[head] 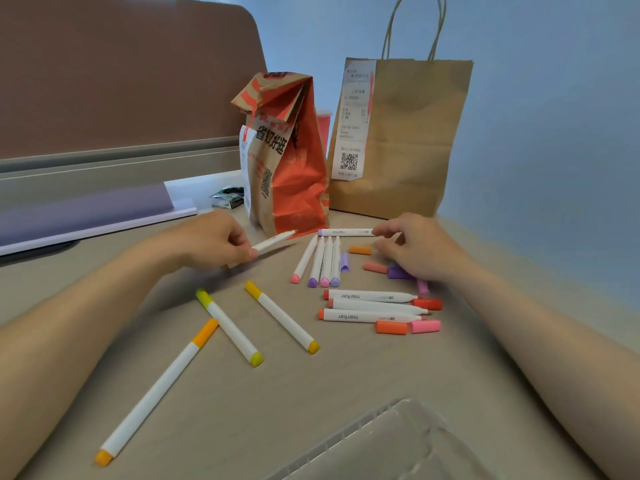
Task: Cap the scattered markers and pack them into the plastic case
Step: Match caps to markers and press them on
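My left hand (211, 242) grips an uncapped white marker (273, 241), its orange tip pointing right. My right hand (414, 249) pinches the end of a purple-ended marker (344, 232) lying on the desk. Between the hands several uncapped markers (320, 261) lie side by side. Three more uncapped markers (370, 306) lie stacked to the right. Loose caps lie around them: an orange cap (360, 250), a salmon cap (375, 267), a purple cap (398, 273), a red cap (427, 304), a pink cap (426, 326). Three capped yellow and orange markers (230, 327) lie at front left. The clear plastic case (391, 445) sits at the bottom edge.
An orange printed paper bag (287, 157) and a brown handled paper bag (405, 140) stand behind the markers. A lilac folder (86, 213) lies at the left by a partition. A wall runs along the right side.
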Demonstrator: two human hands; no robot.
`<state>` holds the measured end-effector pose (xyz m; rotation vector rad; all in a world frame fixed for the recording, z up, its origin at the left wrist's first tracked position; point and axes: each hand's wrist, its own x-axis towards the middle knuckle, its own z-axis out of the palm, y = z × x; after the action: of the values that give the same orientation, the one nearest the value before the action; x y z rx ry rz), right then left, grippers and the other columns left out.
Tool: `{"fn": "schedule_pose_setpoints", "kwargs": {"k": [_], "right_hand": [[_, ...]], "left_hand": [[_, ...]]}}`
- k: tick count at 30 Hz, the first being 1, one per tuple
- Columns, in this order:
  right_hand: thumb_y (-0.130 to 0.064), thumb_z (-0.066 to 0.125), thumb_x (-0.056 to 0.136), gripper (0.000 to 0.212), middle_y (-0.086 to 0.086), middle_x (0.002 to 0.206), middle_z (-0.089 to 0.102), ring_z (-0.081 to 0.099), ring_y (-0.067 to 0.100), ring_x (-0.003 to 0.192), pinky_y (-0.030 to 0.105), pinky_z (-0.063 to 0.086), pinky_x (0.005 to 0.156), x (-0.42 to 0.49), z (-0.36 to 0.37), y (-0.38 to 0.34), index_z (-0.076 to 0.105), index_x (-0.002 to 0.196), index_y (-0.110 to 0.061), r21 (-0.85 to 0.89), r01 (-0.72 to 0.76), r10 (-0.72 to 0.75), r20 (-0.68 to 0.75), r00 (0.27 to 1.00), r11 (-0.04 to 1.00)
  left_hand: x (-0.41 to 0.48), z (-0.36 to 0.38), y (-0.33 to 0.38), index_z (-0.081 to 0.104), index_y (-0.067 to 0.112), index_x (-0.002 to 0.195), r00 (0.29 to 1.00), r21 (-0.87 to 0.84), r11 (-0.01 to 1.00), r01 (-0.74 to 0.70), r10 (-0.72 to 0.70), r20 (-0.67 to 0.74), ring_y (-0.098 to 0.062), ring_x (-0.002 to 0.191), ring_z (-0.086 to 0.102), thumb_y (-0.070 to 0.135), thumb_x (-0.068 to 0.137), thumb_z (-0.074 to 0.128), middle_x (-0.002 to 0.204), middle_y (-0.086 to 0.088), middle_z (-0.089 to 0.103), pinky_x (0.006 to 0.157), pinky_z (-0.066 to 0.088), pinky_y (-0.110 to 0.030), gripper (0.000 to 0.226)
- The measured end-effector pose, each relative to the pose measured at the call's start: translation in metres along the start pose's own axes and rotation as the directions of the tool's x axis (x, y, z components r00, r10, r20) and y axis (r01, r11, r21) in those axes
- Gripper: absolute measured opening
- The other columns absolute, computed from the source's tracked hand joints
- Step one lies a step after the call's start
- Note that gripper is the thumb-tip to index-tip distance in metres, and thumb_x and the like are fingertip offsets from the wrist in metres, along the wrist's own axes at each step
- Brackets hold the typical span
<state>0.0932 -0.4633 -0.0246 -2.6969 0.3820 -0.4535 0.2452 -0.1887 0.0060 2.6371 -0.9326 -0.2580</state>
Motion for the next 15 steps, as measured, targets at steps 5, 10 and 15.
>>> {"fn": "schedule_pose_setpoints", "kwargs": {"k": [5,10,15], "right_hand": [[-0.037,0.057,0.096,0.032,0.006,0.116,0.063,0.058,0.025,0.108,0.039,0.048,0.091,0.006,0.014,-0.015,0.068,0.123,-0.026,-0.139,0.030,-0.022,0.062,0.998,0.990],[-0.028,0.065,0.092,0.015,-0.001,0.085,0.075,0.066,0.015,0.083,0.032,0.052,0.077,0.005,0.012,-0.025,0.078,0.099,-0.025,-0.065,0.023,-0.019,0.072,0.997,0.998],[-0.016,0.065,0.091,0.012,0.000,0.093,0.072,0.061,0.020,0.093,0.036,0.051,0.083,0.002,0.015,-0.026,0.075,0.097,-0.017,-0.083,0.057,-0.058,-0.019,0.998,0.995]], "left_hand": [[-0.003,-0.005,0.000,0.072,0.015,0.083,0.997,-0.151,0.986,-0.075,0.076,0.002,-0.009,0.068,0.069,0.025,0.091,0.069,0.072,0.006,0.075,0.069,0.053,-0.024,0.012],[-0.001,0.002,0.003,0.069,0.016,0.083,0.985,-0.175,0.969,-0.172,0.175,0.005,-0.008,0.067,0.070,0.022,0.089,0.071,0.072,0.006,0.075,0.069,0.053,-0.025,0.008],[-0.005,0.004,0.013,0.068,0.017,0.085,0.975,-0.147,0.964,-0.221,0.220,-0.022,-0.005,0.066,0.070,0.024,0.089,0.071,0.072,0.007,0.075,0.067,0.052,-0.020,0.009]]}}
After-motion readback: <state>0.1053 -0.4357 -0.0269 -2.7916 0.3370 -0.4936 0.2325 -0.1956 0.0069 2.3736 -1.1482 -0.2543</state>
